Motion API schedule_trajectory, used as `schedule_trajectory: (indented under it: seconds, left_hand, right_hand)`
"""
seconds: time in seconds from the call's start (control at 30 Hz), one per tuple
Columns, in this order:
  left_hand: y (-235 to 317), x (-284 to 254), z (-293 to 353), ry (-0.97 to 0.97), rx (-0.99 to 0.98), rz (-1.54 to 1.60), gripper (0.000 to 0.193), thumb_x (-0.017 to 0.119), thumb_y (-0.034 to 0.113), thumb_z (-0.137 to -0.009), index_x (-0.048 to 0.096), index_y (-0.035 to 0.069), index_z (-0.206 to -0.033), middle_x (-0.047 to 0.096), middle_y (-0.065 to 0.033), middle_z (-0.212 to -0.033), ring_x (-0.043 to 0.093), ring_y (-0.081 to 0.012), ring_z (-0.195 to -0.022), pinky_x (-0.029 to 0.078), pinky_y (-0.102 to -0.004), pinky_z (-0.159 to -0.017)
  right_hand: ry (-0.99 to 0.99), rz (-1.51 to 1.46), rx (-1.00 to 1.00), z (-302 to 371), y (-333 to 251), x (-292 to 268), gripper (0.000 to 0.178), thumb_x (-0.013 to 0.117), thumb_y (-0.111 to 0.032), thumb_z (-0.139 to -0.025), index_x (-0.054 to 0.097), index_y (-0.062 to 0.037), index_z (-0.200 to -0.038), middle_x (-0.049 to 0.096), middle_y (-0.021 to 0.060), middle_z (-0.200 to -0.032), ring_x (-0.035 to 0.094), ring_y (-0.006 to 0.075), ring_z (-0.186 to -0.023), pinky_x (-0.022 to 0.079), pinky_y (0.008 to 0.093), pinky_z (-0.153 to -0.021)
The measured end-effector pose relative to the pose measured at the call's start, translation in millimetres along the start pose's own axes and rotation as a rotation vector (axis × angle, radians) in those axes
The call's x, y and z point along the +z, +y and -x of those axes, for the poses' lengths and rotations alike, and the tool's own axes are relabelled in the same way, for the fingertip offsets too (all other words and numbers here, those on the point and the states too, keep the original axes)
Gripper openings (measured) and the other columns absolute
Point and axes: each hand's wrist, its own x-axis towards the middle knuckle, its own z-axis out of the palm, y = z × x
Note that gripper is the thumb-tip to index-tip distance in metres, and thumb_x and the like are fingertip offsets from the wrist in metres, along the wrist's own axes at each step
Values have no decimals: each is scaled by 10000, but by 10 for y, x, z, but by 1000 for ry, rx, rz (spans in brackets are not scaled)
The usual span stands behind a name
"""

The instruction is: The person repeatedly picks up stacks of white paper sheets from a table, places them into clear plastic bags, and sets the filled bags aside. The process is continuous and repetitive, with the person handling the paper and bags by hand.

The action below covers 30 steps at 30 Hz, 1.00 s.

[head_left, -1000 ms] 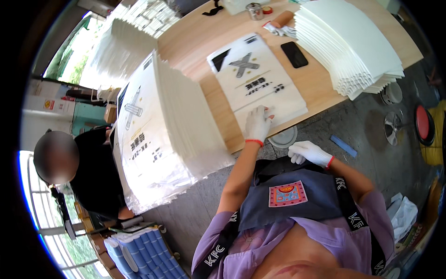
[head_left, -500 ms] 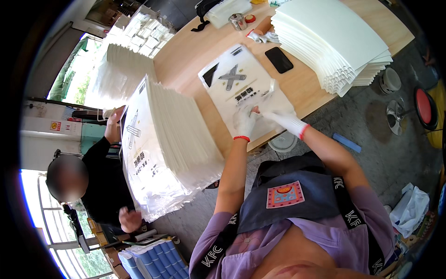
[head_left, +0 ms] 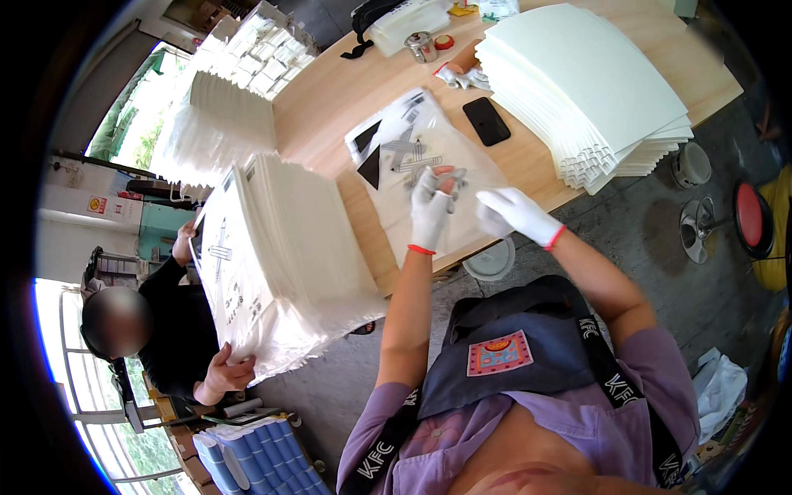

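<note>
My left hand (head_left: 432,213), in a white glove with a red cuff and bare fingertips, is closed over the near part of a clear printed plastic bag (head_left: 388,177). The bag bears a pencil drawing and a black corner patch, and lies askew over a similar bag (head_left: 365,136) on the table. My right hand (head_left: 528,216), gloved the same way, hovers just right of the left one over the bag's near end. Its fingertips are smeared by motion, so any hold is unclear.
A black phone (head_left: 487,121) lies beyond the bags, beside a tall stack of white sheets (head_left: 586,74). At left, a co-worker (head_left: 177,330) holds a large bagged paper stack (head_left: 305,231) at the table edge. Another stack (head_left: 223,124), a metal cup (head_left: 421,47) and a red-seated stool (head_left: 749,219) stand around.
The top bag has shifted toward me and turned askew, baring part of the one beneath. My hands have risen and drawn apart. The co-worker's lower hand now grips the bagged stack.
</note>
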Motion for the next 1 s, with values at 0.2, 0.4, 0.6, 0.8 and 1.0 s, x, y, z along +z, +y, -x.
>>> schedule_trajectory:
  seconds: [0.2, 0.4, 0.6, 0.8, 1.0]
  left_hand:
    - [664, 919, 663, -77, 417, -535, 167, 589, 37, -865, 662, 79, -1009, 656, -79, -783, 582, -122, -660, 473, -269, -627]
    - [556, 977, 841, -296, 230, -513, 205, 579, 56, -875, 646, 79, -1067, 593, -37, -718, 534, -88, -643, 447, -248, -614]
    - [114, 717, 479, -125, -5, -82, 221, 531, 123, -941, 553, 33, -1142, 649, -30, -909, 474, -38, -547, 359, -184, -466]
    - [289, 1032, 124, -362, 26, 82, 253, 531, 158, -946, 526, 11, -1151, 642, -89, -1091, 529, -65, -632, 450, -205, -570]
    - [579, 1383, -199, -561, 40, -42, 376, 526, 314, -953, 512, 20, -1187, 619, -112, -1149, 610, -130, -797, 499, -270, -724]
  right_hand:
    - [203, 553, -121, -526, 308, 481, 282, 505, -306, -903, 652, -77, -976, 671, 94, -908, 644, 223, -817, 507, 350, -728]
    - [113, 630, -119, -196, 400, 208, 242, 538, -281, -872, 652, -106, -993, 661, 78, -957, 633, 234, -833, 502, 347, -756]
    - [530, 903, -799, 915, -583, -949, 109, 609, -198, -780, 610, -115, -851, 621, 47, -917, 613, 219, -832, 485, 374, -717]
    - [547, 1318, -298, 1050, -482, -1867, 225, 548, -296, -867, 580, -98, -970, 626, 56, -928, 601, 247, -875, 477, 376, -762]
    - [628, 1627, -682, 1014, -823, -2023, 102, 563, -238, -795, 560, -137, -786, 572, 19, -722, 599, 187, -693, 494, 324, -660]
